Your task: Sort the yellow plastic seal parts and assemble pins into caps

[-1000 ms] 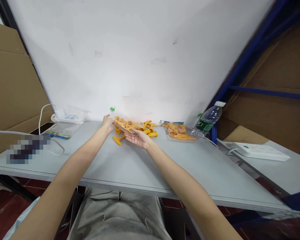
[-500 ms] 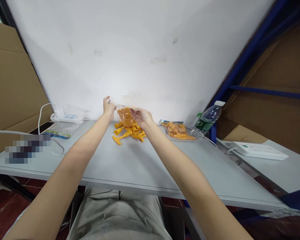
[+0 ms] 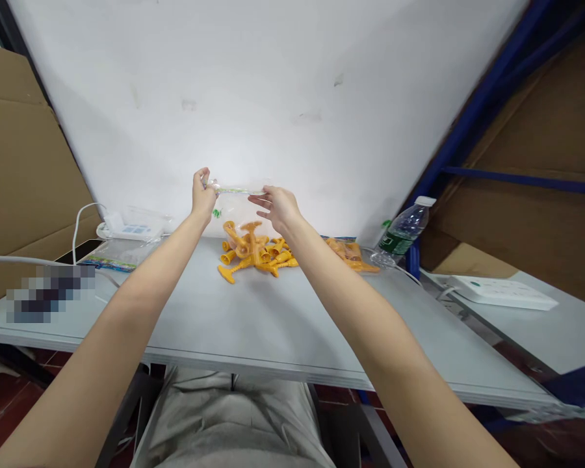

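Observation:
A clear plastic bag (image 3: 234, 209) with a thin printed strip along its top hangs between my two hands. My left hand (image 3: 203, 197) pinches its upper left corner, and my right hand (image 3: 281, 209) grips the upper right edge between thumb and fingers, some other fingers stretched out. Orange-yellow plastic pieces show through the lower part of the bag. Under and around it lies a pile of loose yellow plastic pieces (image 3: 228, 273), some T-shaped, others cup-ended. Beyond my right forearm a filled bag of similar pieces (image 3: 344, 250) is partly hidden.
Flat clear bags with a printed header (image 3: 114, 253) lie at the left of the table (image 3: 253, 325), near a white plug strip (image 3: 139, 231) and cables. A plastic bottle (image 3: 404, 231) leans at the right, before a white power strip (image 3: 502, 292). A white board (image 3: 273, 84) stands behind.
Both hands have risen, lifting the bag's top edge and drawing it straight. The pieces inside now sit lower in the bag, against the pile.

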The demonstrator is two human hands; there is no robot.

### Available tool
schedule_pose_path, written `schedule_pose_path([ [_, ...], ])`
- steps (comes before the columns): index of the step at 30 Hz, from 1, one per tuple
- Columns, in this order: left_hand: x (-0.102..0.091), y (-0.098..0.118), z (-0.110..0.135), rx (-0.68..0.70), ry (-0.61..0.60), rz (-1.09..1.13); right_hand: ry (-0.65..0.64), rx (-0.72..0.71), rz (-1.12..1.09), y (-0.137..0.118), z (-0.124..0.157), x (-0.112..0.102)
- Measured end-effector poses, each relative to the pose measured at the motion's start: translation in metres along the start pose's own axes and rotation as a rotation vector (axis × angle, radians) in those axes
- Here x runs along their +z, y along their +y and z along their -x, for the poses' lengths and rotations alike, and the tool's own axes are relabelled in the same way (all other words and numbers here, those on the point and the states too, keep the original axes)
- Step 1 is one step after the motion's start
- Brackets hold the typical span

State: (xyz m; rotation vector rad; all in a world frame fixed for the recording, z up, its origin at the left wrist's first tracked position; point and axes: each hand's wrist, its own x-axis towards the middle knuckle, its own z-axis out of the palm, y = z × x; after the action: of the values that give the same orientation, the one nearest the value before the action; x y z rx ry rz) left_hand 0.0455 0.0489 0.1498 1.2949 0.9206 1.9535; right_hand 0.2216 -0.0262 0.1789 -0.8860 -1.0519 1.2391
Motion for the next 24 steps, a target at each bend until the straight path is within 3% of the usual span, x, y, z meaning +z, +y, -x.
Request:
schedule_pose_path([
  [8, -0.004, 0.009, -0.011, 0.244, -0.004, -0.045, -0.020, -0.097, 0.044, 0.007, -0.015, -0.006],
  [10, -0.005, 0.010, 0.002, 0.279, 0.010, -0.071, -0.006, -0.158, 0.024, 0.010, -0.018, -0.014],
  [13, -0.008, 0.007, 0.045, 0.312, -0.029, -0.233, 0.057, -0.264, -0.014, 0.015, -0.022, -0.030],
  [15, -0.011, 0.000, 0.084, 0.304, -0.166, -0.448, 0.102, -0.326, -0.014, 0.019, -0.022, -0.043],
  [18, -0.016, -0.015, 0.135, 0.252, -0.648, -0.871, 0.147, -0.377, 0.006, 0.032, -0.016, -0.060],
  [20, -0.018, -0.027, 0.153, 0.270, -0.859, -1.005, 0.155, -0.385, -0.003, 0.045, -0.009, -0.068],
  [22, -0.018, -0.039, 0.158, 0.263, -0.879, -1.072, 0.130, -0.389, 0.013, 0.059, -0.001, -0.074],
  [24, -0.017, -0.050, 0.155, 0.246, -0.810, -1.090, 0.088, -0.407, 0.049, 0.074, 0.007, -0.079],
])
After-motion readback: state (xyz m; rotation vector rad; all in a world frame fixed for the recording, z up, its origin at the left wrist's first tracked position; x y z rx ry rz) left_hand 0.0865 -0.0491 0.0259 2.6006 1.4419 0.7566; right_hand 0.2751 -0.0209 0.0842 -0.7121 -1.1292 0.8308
